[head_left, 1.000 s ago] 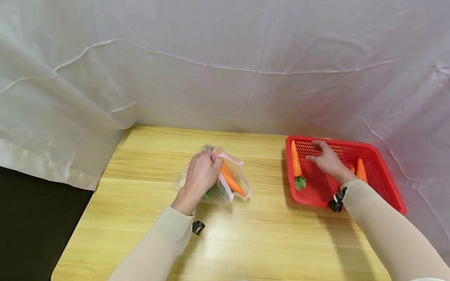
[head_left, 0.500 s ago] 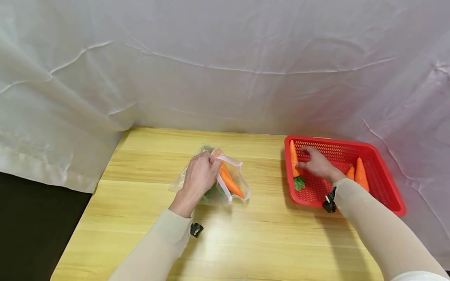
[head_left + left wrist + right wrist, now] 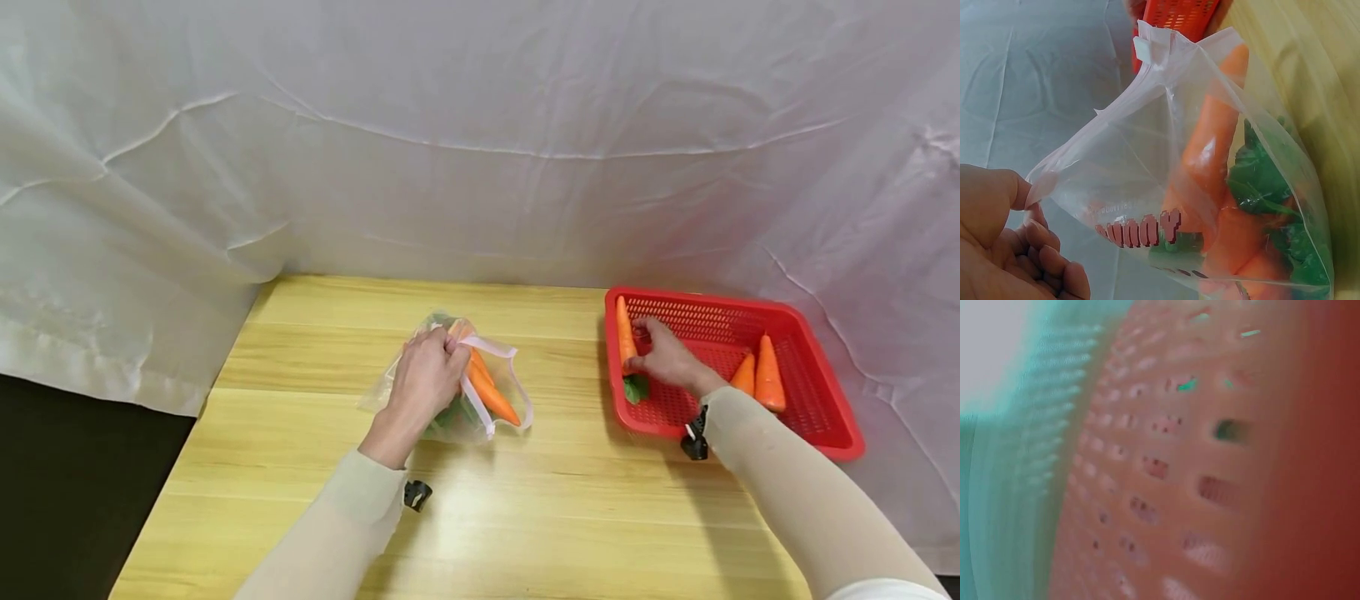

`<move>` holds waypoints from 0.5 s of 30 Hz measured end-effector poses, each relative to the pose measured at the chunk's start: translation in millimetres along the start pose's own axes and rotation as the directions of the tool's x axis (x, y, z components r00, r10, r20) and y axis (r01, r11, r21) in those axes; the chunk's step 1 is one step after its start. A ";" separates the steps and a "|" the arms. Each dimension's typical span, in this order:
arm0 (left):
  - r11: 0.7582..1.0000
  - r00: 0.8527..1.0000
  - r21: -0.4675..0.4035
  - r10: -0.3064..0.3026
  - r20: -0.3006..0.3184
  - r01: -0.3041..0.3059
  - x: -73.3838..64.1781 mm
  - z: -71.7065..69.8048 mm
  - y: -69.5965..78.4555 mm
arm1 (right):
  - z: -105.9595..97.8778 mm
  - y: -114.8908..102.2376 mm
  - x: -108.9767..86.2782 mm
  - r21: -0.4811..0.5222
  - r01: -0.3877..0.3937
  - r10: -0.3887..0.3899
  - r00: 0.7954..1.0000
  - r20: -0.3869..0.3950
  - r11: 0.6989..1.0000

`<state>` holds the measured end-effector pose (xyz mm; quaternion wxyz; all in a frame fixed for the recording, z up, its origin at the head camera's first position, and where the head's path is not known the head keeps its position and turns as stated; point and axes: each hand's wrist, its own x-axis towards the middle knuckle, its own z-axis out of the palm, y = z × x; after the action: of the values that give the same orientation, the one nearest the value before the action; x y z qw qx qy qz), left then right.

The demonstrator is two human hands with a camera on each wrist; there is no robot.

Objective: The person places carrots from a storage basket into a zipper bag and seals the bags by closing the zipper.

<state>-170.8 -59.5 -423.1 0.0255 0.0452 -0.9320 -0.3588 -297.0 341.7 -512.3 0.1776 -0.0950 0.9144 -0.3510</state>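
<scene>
My left hand [image 3: 429, 371] pinches the rim of a clear zip bag [image 3: 1129, 150] between thumb and finger. Carrots [image 3: 1207, 156] with green leafy tops [image 3: 1257, 172] show through its plastic, and the bag's mouth gapes to the right in the head view. Inside the red basket [image 3: 821, 358], my right hand [image 3: 666, 354] is at a carrot [image 3: 625, 329] lying along the left wall. Its thumb overlaps the carrot's lower end near the leaves [image 3: 636, 388], while the fingers are spread close beside it. The right wrist view is blurred and shows only the basket's perforated wall [image 3: 1172, 462].
Two more carrots [image 3: 768, 375] lie in the right part of the basket, under the right forearm. The wooden table [image 3: 525, 517] has a dark area past its left edge. A pale curtain [image 3: 465, 150] hangs behind and at both sides.
My right hand has moved left and slightly down within the basket, up to the carrot at the left wall. The carrots on the right are more exposed. My left hand keeps its pinch on the bag.
</scene>
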 end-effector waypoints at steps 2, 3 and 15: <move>1.000 1.000 0.002 0.001 0.002 -0.001 -0.5 -0.2 -1.3 | 3.6 1.7 0.5 0.011 -0.006 0.006 1.000 -0.005 1.000; 1.000 1.000 0.002 0.001 0.003 -0.001 -0.7 -0.3 -1.9 | 5.5 2.3 0.6 0.023 -0.011 0.011 1.000 -0.003 1.000; 1.000 1.000 -0.003 0.019 0.008 -0.019 -0.7 -1.4 -7.4 | 18.1 6.9 0.7 0.130 -0.067 0.071 0.997 -0.023 0.989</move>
<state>-169.5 -65.8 -427.0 0.0255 0.0349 -0.9320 -0.3598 -290.9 335.6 -529.7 0.1828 -0.0469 0.8949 -0.4043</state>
